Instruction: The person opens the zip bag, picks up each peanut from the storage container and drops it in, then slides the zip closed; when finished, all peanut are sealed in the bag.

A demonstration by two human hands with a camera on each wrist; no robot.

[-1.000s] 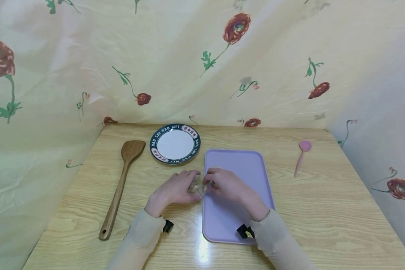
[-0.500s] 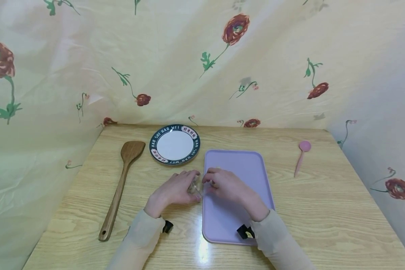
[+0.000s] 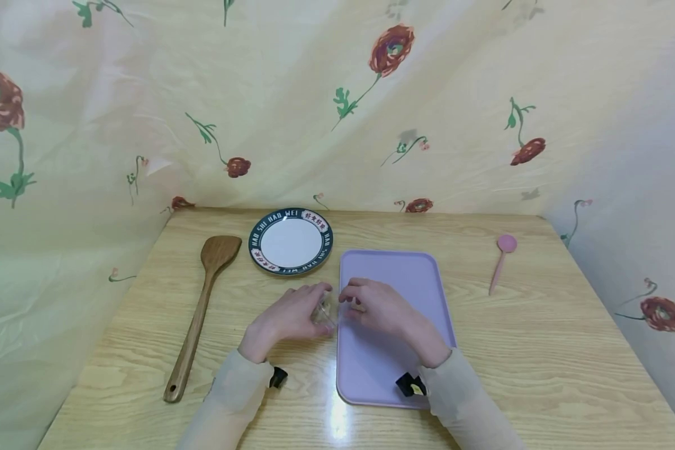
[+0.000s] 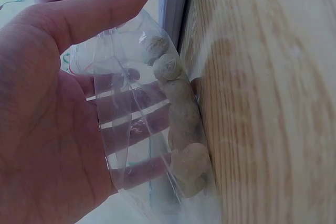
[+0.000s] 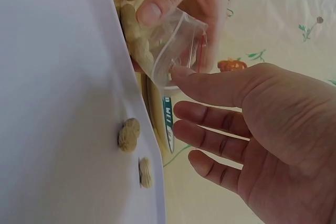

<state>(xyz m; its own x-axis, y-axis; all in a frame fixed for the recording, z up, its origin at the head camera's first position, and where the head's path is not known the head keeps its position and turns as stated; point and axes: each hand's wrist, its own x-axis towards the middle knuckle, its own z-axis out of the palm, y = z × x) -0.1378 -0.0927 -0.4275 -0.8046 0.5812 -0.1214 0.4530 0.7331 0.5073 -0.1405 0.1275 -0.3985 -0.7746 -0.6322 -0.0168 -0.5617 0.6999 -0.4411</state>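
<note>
A clear zip bag (image 3: pixel 325 314) with in-shell peanuts (image 4: pixel 184 114) along its lower side lies close over the wooden table, beside the tray's left edge. My left hand (image 3: pixel 289 315) grips it, thumb on one face and fingers behind the other. At the bag's mouth, by the red-striped zip, the thumb of my right hand (image 5: pixel 273 114) pinches the plastic; the index finger is hidden and the other fingers bend loosely. On the purple tray (image 3: pixel 394 375), under the right hand, the right wrist view shows a peanut (image 5: pixel 127 136) and another peanut (image 5: pixel 145 172).
Behind the hands sits a dark-rimmed white plate (image 3: pixel 290 242). A wooden spatula (image 3: pixel 202 315) lies to the left, and a small pink spoon (image 3: pixel 502 262) to the far right. A flowered cloth (image 3: pixel 292 112) hangs along the table's back edge.
Both hands stay at the bag in nearly the same place. The right fingers shift only slightly at its mouth.
</note>
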